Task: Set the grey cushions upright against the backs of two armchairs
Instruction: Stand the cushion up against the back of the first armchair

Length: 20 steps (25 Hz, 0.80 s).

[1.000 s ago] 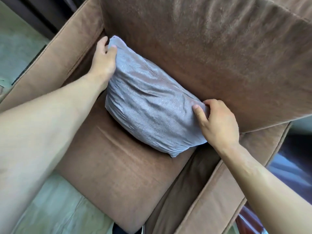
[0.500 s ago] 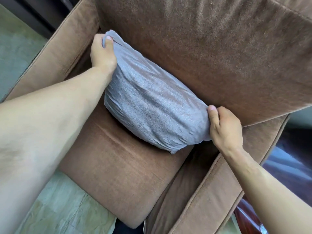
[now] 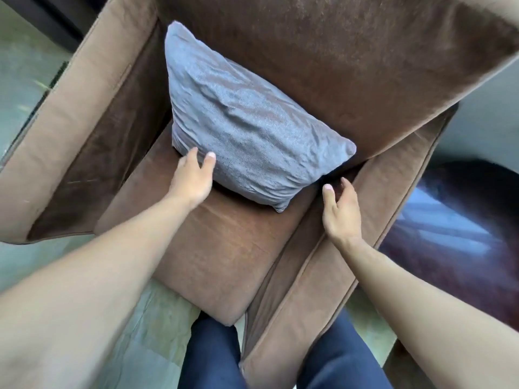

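The crinkled grey fabric cushion (image 3: 247, 130) is being propped upright against the back of the brown suede armchair (image 3: 351, 66). The left hand (image 3: 193, 178), its grip released, is touching its lower edge; the right hand (image 3: 341, 211) is hovering released beside it. A second armchair is probably being called for next.

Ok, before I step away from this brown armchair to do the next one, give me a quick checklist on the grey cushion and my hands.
1. Crinkled grey fabric cushion upright: ok.
2. Leaning on brown suede armchair back: ok.
3. Bottom edge resting on seat: ok.
4. Left hand let go: cannot tell, open fingertips at cushion's lower edge.
5. Right hand let go: ok, open, apart from cushion.
6. Cushion centred: not ok, sits toward one armrest.
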Tool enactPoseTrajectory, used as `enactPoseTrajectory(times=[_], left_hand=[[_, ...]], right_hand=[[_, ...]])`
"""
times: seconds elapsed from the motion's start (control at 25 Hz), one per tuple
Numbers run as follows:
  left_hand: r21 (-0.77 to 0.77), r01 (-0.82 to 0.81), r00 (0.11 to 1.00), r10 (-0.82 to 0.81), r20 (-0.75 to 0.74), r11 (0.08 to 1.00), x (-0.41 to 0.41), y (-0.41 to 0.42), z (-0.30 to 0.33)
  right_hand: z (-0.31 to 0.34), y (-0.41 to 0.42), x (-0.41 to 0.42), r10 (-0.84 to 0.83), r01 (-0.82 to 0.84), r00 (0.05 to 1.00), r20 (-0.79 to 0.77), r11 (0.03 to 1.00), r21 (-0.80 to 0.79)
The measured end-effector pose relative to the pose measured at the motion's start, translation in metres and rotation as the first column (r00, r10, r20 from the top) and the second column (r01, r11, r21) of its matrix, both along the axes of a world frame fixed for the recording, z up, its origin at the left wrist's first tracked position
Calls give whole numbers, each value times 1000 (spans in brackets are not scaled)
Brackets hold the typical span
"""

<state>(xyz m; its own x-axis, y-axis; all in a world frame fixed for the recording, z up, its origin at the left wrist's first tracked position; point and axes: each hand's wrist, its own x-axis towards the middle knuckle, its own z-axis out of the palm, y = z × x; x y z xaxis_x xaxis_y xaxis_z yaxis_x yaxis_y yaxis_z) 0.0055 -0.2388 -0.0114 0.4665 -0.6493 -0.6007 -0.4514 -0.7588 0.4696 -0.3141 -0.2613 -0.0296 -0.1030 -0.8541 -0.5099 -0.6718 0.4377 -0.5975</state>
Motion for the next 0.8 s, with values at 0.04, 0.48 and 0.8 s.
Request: enactPoseTrajectory(times=[0.04,0.48,0.8], left_hand=[[47,80,997,-79,-16,996,-15,21,6],[67,705,709,-703,-59,706,-119,175,110],[105,902,424,-905,-37,419,-277,266,159]], right_hand=[[5,19,1,67,-66,998,-17,997,30],[125,229,-20,122,-87,973,-194,980,180],[175,378,-177,-316,336,932,-180,936,100]])
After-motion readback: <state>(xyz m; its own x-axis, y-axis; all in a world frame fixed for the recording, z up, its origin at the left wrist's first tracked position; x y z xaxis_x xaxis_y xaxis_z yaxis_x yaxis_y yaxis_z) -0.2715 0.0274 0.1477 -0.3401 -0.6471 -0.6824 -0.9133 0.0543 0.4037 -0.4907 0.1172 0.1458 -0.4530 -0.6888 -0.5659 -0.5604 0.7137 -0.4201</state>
